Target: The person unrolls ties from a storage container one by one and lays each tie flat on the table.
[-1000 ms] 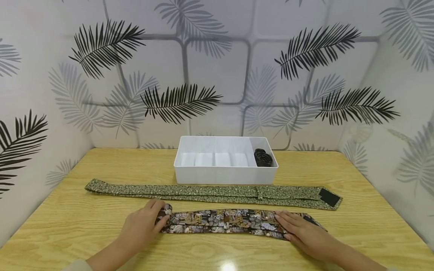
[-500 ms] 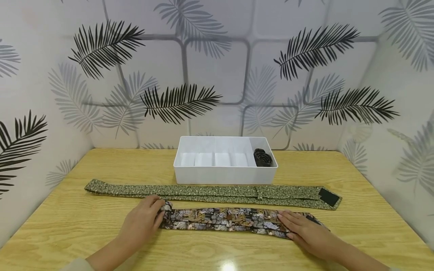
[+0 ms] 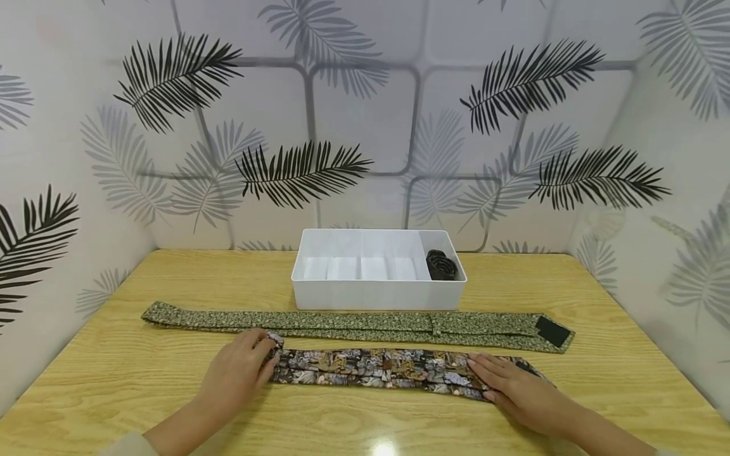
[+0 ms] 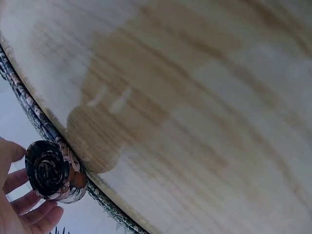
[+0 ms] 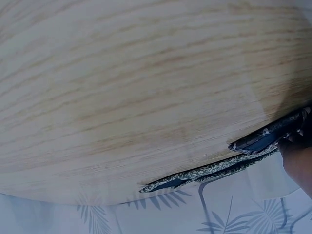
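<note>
a dark roll (image 3: 441,266) sits in the box (image 3: 379,296); the left hand (image 3: 235,373) holds the partly rolled patterned tie (image 3: 371,368) in curled fingers, the right hand (image 3: 527,396) rests straight fingers there; the green tie (image 3: 365,321) lies unrolled.

The head view is bright and clear, with a shiny spot (image 3: 384,449) on the table (image 3: 342,415). Both wrist views are dimmer, the table's edge looks bent, and the right hand (image 5: 299,168) looks dark.

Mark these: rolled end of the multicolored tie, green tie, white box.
Rolled end of the multicolored tie (image 4: 47,170): left wrist view, on the coil's spiral face.
Green tie (image 3: 359,321): head view, about midway along its length.
White box (image 3: 379,296): head view, front wall.
</note>
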`<state>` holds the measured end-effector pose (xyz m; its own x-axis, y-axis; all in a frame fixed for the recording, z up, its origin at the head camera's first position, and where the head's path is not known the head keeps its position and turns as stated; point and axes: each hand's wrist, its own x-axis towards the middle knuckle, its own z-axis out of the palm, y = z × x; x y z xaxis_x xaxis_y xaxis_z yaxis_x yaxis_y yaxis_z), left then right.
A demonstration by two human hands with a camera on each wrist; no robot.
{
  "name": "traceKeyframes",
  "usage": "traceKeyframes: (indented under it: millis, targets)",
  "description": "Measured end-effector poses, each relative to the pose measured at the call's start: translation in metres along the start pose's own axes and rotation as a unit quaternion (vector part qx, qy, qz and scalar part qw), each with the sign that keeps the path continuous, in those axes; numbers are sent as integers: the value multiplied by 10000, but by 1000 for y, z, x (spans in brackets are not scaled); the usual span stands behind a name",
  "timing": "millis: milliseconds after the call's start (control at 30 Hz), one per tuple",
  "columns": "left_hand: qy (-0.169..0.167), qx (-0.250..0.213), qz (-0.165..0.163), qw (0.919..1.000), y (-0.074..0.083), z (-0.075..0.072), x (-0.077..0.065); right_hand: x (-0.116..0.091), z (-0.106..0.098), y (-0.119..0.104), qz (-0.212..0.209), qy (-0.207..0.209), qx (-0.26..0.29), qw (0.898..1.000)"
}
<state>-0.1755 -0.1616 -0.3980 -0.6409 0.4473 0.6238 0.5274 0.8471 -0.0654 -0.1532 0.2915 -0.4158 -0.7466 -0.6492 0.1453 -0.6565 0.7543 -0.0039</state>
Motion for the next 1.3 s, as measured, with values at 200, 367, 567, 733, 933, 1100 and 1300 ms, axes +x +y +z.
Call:
traceKeyframes:
  millis: [200, 367, 567, 733, 933, 1100, 1300]
  targets:
    - [-230, 236, -462, 9984, -1, -3, -2, 0, 0, 2, -93, 97, -80, 9999]
    - [-314, 325, -701, 9965, -5, -3, -4, 0, 1, 3, -135, 87, -90, 9998]
    - [-399, 409, -685, 9960, -8, -5, -6, 1, -1, 2, -97, 112, -133, 9998]
    - [-369, 503, -596, 9963, -8, -6, -6, 1, -1, 0, -50, 78, -90, 9999]
    - [-521, 280, -852, 9946, -11, -5, -7, 0, -1, 0, -22, 85, -94, 9999]
    - [-727, 141, -1140, 9907, -13, -9, -8, 0, -1, 4, -85, 104, -92, 9999]
    - [-606, 197, -1047, 9925, -17, -11, -9, -1, -1, 7, -131, 22, 38, 9999]
